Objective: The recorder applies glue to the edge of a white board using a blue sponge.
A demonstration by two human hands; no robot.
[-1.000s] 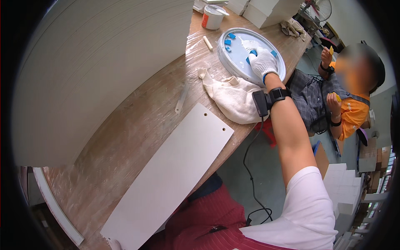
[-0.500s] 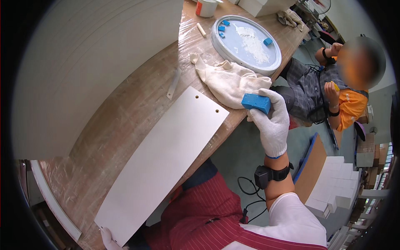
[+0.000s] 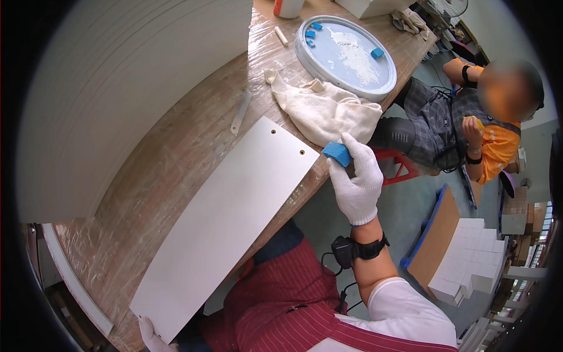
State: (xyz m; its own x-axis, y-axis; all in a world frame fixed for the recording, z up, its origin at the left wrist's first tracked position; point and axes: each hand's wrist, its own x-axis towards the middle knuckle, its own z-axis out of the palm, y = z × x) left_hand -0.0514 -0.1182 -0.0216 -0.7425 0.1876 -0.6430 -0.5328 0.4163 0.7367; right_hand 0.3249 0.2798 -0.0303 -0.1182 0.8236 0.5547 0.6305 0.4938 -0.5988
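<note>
My right hand (image 3: 359, 186), in a white knit glove, pinches a blue sponge-like block (image 3: 336, 154) between thumb and fingers, beside the far right corner of a white board (image 3: 220, 220). The long board lies flat along the table edge, with two brass-ringed holes at its far end. At its near end, my gloved left hand (image 3: 153, 337) grips the corner; part of that hand is cut off by the picture's lower edge. A crumpled cream cloth (image 3: 328, 111) lies just beyond the board.
A round grey lid (image 3: 300, 56) holds white powder (image 3: 355, 56) and several blue pieces. Near it are a cream stick (image 3: 281, 36) and a flat metal strip (image 3: 241, 111). Large stacked white panels (image 3: 146, 88) rise at left. A person (image 3: 498, 144) sits at right, near stacked white boxes (image 3: 469, 258).
My right hand has moved left and slightly down with the blue block, toward the board's far corner, and the block has tilted. My left hand stays at the near corner.
</note>
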